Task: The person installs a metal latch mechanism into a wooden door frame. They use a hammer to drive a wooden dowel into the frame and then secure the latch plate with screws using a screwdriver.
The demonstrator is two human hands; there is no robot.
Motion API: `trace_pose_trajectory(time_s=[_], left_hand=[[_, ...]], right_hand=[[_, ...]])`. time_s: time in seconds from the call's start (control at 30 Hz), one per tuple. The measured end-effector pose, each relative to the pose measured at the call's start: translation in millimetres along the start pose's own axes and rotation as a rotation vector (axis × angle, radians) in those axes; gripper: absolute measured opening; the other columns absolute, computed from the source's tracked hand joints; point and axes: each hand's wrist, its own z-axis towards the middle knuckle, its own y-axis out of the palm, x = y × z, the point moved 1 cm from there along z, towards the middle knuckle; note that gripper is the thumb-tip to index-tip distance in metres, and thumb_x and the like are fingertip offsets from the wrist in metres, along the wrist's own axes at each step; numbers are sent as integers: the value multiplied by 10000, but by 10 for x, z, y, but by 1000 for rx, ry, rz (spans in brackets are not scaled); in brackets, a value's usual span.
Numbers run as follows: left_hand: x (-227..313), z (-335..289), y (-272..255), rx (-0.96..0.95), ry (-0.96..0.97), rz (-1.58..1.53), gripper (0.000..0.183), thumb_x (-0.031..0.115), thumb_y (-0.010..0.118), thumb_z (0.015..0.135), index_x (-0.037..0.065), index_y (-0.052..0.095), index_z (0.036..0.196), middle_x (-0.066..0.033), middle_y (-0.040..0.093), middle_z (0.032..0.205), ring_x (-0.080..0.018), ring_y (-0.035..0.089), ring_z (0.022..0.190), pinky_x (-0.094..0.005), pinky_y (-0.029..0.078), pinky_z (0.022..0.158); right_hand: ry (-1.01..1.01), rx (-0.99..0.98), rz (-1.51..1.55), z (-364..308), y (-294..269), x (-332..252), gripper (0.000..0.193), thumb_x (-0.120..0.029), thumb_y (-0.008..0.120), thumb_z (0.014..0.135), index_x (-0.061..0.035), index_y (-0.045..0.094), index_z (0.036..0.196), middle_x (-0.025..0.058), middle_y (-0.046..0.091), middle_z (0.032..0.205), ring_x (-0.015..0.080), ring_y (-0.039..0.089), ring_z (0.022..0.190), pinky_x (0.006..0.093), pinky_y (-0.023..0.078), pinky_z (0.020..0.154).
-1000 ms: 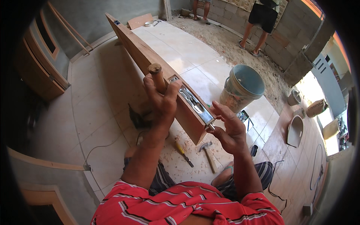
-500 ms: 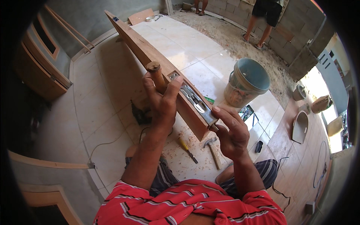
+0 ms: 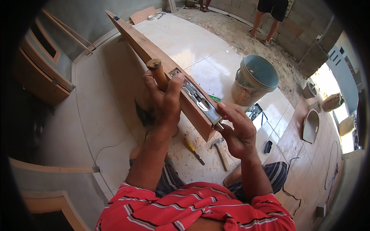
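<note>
A long wooden door (image 3: 135, 44) stands on its side, its narrow edge facing up. A shiny metal flush bolt (image 3: 197, 96) lies along a recess in that edge at the near end. My left hand (image 3: 166, 98) is closed round a wooden tool handle (image 3: 157, 73) with a frayed top, its thumb pressing on the bolt's upper part. The tool's lower part is hidden. With thumb and fingers, my right hand (image 3: 239, 133) grips the bolt's near end, where a short metal rod (image 3: 220, 126) sticks out past the door.
On the tiles near my legs lie a claw hammer (image 3: 220, 154), a yellow-handled chisel (image 3: 194, 151) and wood shavings. A dark power tool (image 3: 144, 114) lies left of the door. To the right stands a dirty bucket (image 3: 255, 80). A person (image 3: 268, 23) stands at the back.
My view has shifted slightly. Both hands keep their holds on the handle and the bolt, and a little more of the rod shows by my right thumb.
</note>
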Motion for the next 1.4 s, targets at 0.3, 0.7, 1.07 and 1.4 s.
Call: trace_pose_trajectory(time_s=[0.3, 0.7, 1.07, 1.4], left_hand=[[-13, 32, -36, 21, 65, 63, 507, 111, 677, 933, 80, 420, 1368, -114, 511, 1176, -176, 567, 1021, -330, 514, 877], [-159, 88, -109, -23, 179, -20, 584, 173, 784, 890, 0, 432, 1323, -154, 410, 1268, -217, 488, 1153, -400, 450, 1037], [-174, 116, -200, -18, 193, 86, 601, 251, 839, 858, 19, 474, 1275, -166, 434, 1263, -263, 456, 1198, -430, 387, 1086], [-140, 97, -202, -32, 208, 143, 606, 254, 850, 859, 22, 470, 1270, -185, 439, 1271, -274, 473, 1181, -438, 400, 1072]], right_hand=[[-58, 73, -186, 71, 15, -217, 573, -116, 893, 808, 15, 644, 1308, 217, 678, 1227, 301, 682, 1072, 362, 548, 900], [-236, 250, -525, -60, 292, -430, 353, 128, 793, 790, 37, 713, 1121, 162, 727, 916, 264, 696, 755, 335, 542, 648], [-282, 253, -482, 16, 326, -466, 330, 162, 766, 776, 36, 723, 1078, 147, 715, 902, 240, 674, 758, 313, 523, 644], [-306, 268, -511, 0, 340, -417, 322, 171, 766, 779, 38, 708, 1066, 149, 710, 899, 250, 668, 771, 327, 519, 665]])
